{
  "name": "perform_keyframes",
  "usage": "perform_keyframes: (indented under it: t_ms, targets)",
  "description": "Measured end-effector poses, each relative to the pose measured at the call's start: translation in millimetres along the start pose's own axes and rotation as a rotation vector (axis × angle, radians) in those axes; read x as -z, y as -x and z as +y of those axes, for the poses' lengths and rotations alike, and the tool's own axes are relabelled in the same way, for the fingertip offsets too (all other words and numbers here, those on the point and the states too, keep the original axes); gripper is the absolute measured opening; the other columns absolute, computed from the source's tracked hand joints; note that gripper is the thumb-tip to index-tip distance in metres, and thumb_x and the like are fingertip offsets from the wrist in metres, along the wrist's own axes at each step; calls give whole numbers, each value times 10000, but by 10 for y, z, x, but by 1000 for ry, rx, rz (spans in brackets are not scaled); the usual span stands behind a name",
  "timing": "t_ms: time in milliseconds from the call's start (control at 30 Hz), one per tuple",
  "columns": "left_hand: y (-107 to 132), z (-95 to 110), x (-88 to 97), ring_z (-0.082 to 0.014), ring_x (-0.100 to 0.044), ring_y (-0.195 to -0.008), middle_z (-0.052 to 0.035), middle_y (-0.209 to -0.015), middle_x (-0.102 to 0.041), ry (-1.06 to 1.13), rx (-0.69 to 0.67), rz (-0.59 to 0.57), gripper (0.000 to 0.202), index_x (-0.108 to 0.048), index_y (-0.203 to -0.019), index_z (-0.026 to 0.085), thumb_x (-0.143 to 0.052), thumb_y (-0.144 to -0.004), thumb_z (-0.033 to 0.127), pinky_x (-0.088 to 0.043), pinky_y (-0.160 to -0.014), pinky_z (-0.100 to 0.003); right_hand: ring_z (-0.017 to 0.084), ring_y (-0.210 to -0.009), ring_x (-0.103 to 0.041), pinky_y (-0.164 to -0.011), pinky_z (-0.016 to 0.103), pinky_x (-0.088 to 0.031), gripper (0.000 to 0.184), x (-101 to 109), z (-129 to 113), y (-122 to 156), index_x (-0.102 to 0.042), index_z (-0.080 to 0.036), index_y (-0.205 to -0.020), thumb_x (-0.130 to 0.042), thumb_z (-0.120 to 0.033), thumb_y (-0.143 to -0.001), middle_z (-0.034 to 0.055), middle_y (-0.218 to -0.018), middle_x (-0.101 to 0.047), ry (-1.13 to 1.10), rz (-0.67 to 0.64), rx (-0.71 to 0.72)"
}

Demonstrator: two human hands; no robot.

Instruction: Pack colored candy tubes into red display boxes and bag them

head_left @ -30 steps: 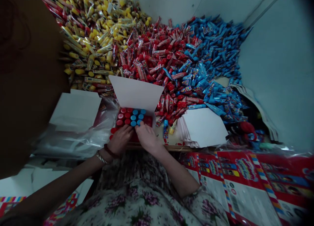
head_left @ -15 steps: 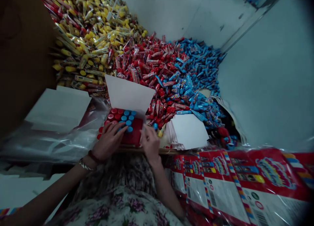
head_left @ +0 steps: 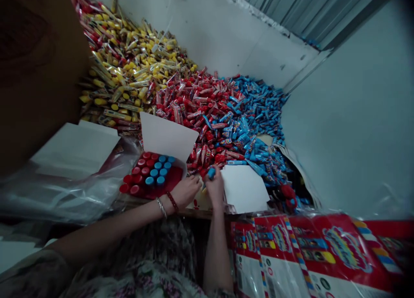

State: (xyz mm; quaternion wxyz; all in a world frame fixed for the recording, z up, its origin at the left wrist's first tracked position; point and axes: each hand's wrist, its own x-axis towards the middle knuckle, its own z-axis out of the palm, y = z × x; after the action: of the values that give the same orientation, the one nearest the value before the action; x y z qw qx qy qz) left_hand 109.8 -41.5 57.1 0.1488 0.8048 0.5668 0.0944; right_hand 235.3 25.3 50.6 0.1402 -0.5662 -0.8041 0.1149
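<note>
The blue-capped tube [head_left: 211,173] is sitting in the right hand [head_left: 215,189], with only its cap showing above the curled fingers and its body hidden inside the grip. The right hand is closing firmly around it and is holding it upright, its forearm rising from the bottom of the view. The tube's long axis is running away from the person's body and tilting slightly toward the left hand. Its cap is pointing forward, toward the candy pile [head_left: 207,112].

The tube is far nearer the right hand than the left hand [head_left: 184,193], which is lying just beside it, back upward, with its fingers reaching toward the right hand. Whether those fingers are closing on anything cannot be told from this view.

The left hand is resting at the lower corner of the red card [head_left: 173,179], which is carrying a block of standing caps [head_left: 149,173], red on the left and blue on the right. A raised white flap [head_left: 168,138] is standing behind the block. The tube is hanging just right of the block, and a white card stack [head_left: 244,188] is lying just beyond the right hand.
</note>
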Motion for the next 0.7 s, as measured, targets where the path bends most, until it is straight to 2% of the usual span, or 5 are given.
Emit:
perform_keyframes:
  t_ms: [133, 267, 400, 533, 700]
  targets:
    - [46, 122, -277, -233, -583, -946, -139, -960, -623, 17, 33, -128, 188, -636, -927, 90, -498, -809, 41, -490, -805, -326, 159, -739, -581, -692, 255, -472, 380, 347, 219, 88, -479, -142, -1144, -449, -346, -824, 86, -948, -612, -368, 413, -144]
    - [-145, 235, -446, -233, -577, -981, -147, -1085, -605, 46, 71, -111, 290, -599, -1083, 115, -485, -820, 73, -490, -800, -327, 160, -676, -562, -621, 252, -448, 391, 612, 215, 168, -482, -155, -1109, -454, -446, -850, 81, -907, -596, -377, 602, -201]
    - [-688, 58, -147, -228, -548, -1025, -146, -1129, -572, 72, 134, 69, 323, -561, -1143, 117, -379, -879, 82, -447, -888, -351, 188, -779, -570, -687, 272, -441, 319, 779, 234, 6, -495, -173, -1050, -369, -403, -868, 100, -934, -601, -286, 691, -315]
    - [-1437, -211, 258, -249, -507, -1105, -178, -1164, -528, 95, 214, 197, 296, -537, -1147, 76, -376, -930, 195, -421, -932, -348, 164, -721, -560, -683, 270, -459, 277, 881, 382, -499, -458, -181, -1030, -378, -264, -778, 50, -864, -570, -559, 633, -449]
    - [-2153, -344, 323, -233, -557, -1047, -135, -1111, -578, 153, 303, 180, 281, -555, -1135, 85, -483, -918, 247, -458, -897, -407, 166, -820, -549, -767, 293, -469, 327, 941, 501, -1009, -437, -173, -1059, -383, -277, -754, 54, -929, -546, -704, 548, -488]
